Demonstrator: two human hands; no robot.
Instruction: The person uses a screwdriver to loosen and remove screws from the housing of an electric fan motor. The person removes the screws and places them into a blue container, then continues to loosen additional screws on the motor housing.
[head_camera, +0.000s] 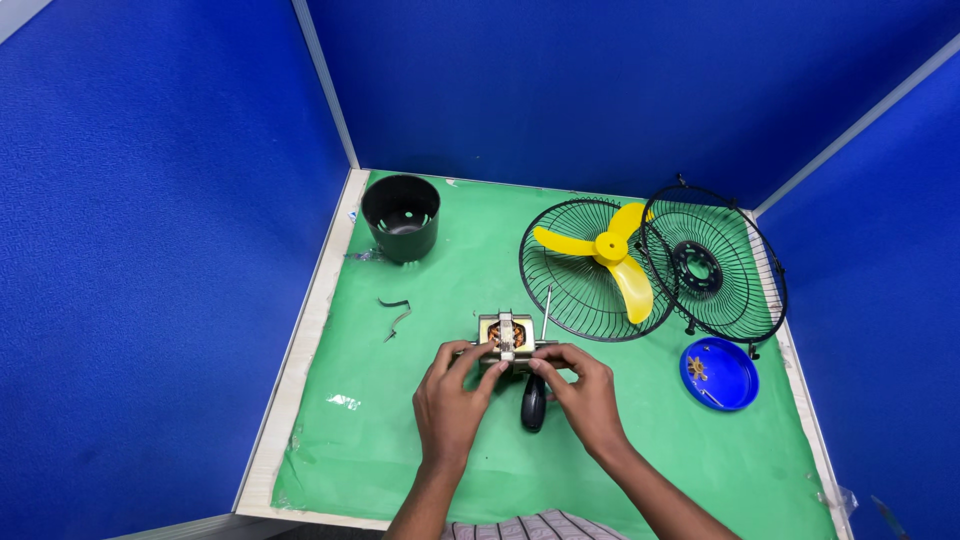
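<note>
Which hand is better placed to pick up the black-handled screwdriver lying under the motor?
Probably the right hand: the black-handled screwdriver lies just beside its thumb, while the left hand sits further off, fingers on the small metal fan motor. Both hands touch the motor.

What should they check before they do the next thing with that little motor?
1. Both hands on the motor: ok, left hand and right hand pinch it from either side.
2. Motor resting on the green mat: cannot tell, the fingers hide its base.
3. Screwdriver within reach: ok, it lies between the hands.
4. Small parts kept in the blue dish: ok.
5. Yellow fan blade and wire guards out of the way: ok, off to the right.
6. Black housing upright: ok.
</note>
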